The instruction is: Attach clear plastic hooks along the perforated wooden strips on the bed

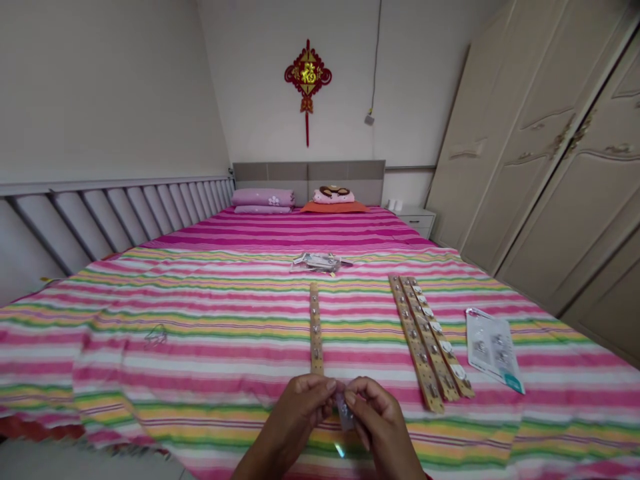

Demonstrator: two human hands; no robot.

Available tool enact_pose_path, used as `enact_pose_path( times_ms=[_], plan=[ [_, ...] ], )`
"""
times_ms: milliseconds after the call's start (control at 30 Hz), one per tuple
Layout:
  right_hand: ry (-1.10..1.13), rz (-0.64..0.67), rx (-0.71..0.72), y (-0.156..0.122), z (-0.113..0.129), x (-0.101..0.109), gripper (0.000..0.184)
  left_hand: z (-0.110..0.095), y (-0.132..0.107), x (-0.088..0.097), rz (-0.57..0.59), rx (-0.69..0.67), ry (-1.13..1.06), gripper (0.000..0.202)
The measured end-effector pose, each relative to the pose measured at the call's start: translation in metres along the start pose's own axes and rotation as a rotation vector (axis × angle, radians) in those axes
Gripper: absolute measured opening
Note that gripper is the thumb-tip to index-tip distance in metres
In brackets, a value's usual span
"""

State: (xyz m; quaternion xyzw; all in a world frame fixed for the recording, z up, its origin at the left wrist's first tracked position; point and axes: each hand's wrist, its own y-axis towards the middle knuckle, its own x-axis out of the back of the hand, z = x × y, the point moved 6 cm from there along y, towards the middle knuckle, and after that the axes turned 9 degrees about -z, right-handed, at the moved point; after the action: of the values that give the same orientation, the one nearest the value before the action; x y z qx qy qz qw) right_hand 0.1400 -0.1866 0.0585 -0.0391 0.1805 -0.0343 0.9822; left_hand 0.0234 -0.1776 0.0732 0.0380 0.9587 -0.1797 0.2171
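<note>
Left hand (306, 403) and right hand (377, 415) were closed in fingertip pinches on a small packet (346, 415) of see-through plastic, held above the bed near its front side; the shiny contents were too small to make out. Beneath them a striped sheet (210, 393), pink, white, green and yellow, covered the bed, giving way to magenta stripes below the pillows (263, 197) and the grey-brown headboard (345, 175) at 12 o'clock. A slatted rail (135, 212) edged the mattress at 10 to 11 o'clock, a pale wardrobe (540, 153) with carved panels rose at 1 to 2, and the sheet's hem dropped towards the floor (50, 461) at 9. Just ahead, between 11 and 12, lay a narrow brown strip (316, 339) with metal pieces along it; whether its near end touched the left hand could not be told. More brown strips (423, 357) lay side by side between 1 and 2, some bearing round white pieces, with a flat plastic pack (493, 350) just beyond at 2. Farther off at 12 sat a crinkled clear bag (320, 263). Broad sheet separated the strip from a thin, see-through scrap (156, 335) at 10.
</note>
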Motion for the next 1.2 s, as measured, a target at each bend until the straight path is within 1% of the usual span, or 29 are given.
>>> enact_pose_path(
  times_ms=[167, 300, 400, 500, 600, 700, 867, 967, 1033, 1067, 1200],
  plan=[
    [-0.028, -0.001, 0.030, 0.005, -0.001, 0.000, 0.033, -0.005, 0.002, -0.005, -0.007, -0.020, -0.012, 0.032],
    [-0.082, -0.021, 0.094, 0.008, 0.007, -0.002, 0.034, -0.005, 0.009, -0.012, -0.002, -0.064, -0.058, 0.035],
    [-0.088, -0.091, 0.112, 0.009, 0.015, -0.001, 0.035, -0.004, 0.015, -0.013, -0.064, -0.123, -0.064, 0.038],
    [-0.042, -0.137, 0.094, 0.012, 0.016, 0.001, 0.033, -0.002, 0.018, -0.011, -0.107, -0.169, -0.047, 0.040],
    [0.005, -0.134, 0.091, 0.017, 0.014, 0.001, 0.032, -0.002, 0.018, -0.006, -0.158, -0.201, 0.074, 0.045],
    [0.012, -0.133, 0.090, 0.018, 0.015, -0.001, 0.033, -0.009, 0.014, -0.002, -0.201, -0.278, 0.201, 0.041],
    [0.000, -0.122, 0.061, 0.010, 0.022, -0.009, 0.038, -0.022, 0.002, -0.006, -0.245, -0.476, 0.295, 0.031],
    [-0.015, -0.127, 0.048, 0.008, 0.025, -0.012, 0.040, -0.025, -0.004, -0.009, -0.268, -0.578, 0.333, 0.026],
    [-0.017, -0.151, 0.051, 0.009, 0.026, -0.013, 0.041, -0.022, -0.004, -0.011, -0.251, -0.580, 0.326, 0.026],
    [-0.013, -0.162, 0.053, 0.009, 0.026, -0.012, 0.041, -0.020, -0.004, -0.011, -0.241, -0.559, 0.310, 0.027],
    [0.009, -0.192, 0.067, 0.009, 0.022, -0.012, 0.040, -0.009, 0.001, -0.009, -0.218, -0.415, 0.238, 0.030]
  ],
)
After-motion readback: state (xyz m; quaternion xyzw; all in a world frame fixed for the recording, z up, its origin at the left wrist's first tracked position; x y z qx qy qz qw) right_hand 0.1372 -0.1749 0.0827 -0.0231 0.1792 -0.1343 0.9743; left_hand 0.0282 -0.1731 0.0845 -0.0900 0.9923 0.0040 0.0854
